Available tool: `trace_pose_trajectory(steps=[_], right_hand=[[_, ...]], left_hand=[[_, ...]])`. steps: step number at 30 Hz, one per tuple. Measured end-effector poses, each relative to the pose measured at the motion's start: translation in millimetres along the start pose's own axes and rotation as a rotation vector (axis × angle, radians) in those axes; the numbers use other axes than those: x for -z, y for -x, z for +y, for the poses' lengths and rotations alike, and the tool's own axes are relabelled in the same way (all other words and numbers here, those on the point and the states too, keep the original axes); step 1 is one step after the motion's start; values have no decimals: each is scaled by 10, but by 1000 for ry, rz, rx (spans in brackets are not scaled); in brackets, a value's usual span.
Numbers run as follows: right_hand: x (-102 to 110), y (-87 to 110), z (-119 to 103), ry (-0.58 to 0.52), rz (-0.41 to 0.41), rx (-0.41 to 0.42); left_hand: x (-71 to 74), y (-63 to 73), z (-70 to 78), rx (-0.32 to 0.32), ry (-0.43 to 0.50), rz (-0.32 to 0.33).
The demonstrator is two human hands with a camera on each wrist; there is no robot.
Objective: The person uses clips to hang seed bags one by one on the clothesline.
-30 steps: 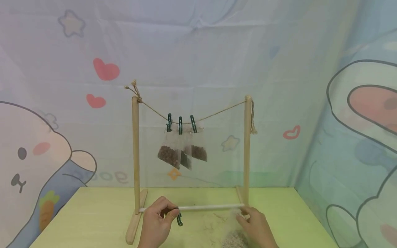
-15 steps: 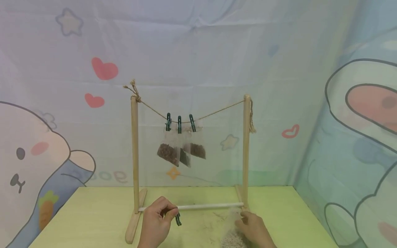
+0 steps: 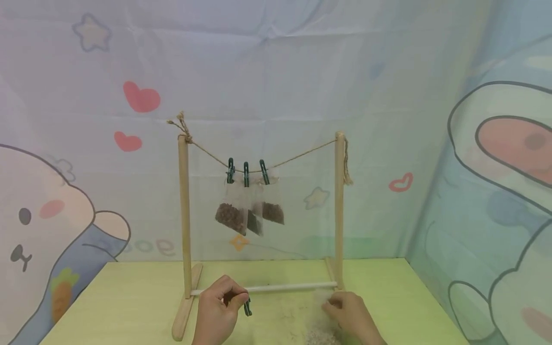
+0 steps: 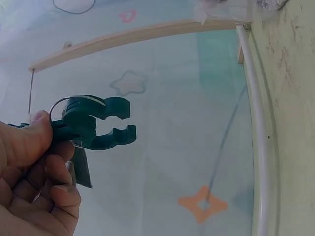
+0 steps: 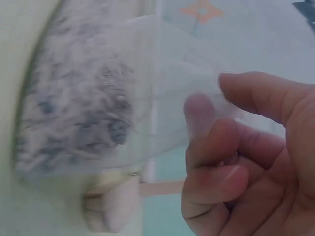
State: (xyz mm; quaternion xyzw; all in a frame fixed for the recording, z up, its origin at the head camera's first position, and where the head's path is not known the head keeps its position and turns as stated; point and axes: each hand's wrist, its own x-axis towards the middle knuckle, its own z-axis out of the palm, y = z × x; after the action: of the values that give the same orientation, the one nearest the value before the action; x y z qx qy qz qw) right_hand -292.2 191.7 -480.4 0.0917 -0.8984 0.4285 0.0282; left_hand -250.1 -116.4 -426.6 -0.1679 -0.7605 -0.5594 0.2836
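Observation:
Between its thumb and fingers my left hand pinches the handles of a dark green plastic clip, whose jaws are spread apart with nothing in them. A clear plastic bag with a pale, grey-flecked coarse filling is pinched near its top by my right hand. The bag's filled lower part is cut off by the bottom edge of the head view. Behind the hands, several similar bags, such as a brown-filled bag, hang from a sagging cord, held by green clips.
The cord runs between a left wooden post and a right wooden post. A white rod joins the posts low down, just beyond both hands. Brownish smudges mark the yellow tabletop. A printed curtain hangs behind.
The head view has turned slightly, so the rack sits a little further left. My right fingers have drawn closer together at the bag's top. The left hand keeps the clip in nearly the same place.

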Motion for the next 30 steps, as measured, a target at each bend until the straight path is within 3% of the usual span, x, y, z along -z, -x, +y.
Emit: trace_pose_trajectory(steps=[6,13,22,30], right_hand=[[128,77,-194,-21,-106,70],[291,165,-404,-47,-163,125],[503,124,-670,-49,-87,237],[779,-43,-932,-17,21,323]], left_hand=[[11,-11,119,-46,21,6],[33,-182,388,-135,-7,-24],[26,-425,693,-265,-134,-93],[-25,-840,1001,-387,-146,-101]])
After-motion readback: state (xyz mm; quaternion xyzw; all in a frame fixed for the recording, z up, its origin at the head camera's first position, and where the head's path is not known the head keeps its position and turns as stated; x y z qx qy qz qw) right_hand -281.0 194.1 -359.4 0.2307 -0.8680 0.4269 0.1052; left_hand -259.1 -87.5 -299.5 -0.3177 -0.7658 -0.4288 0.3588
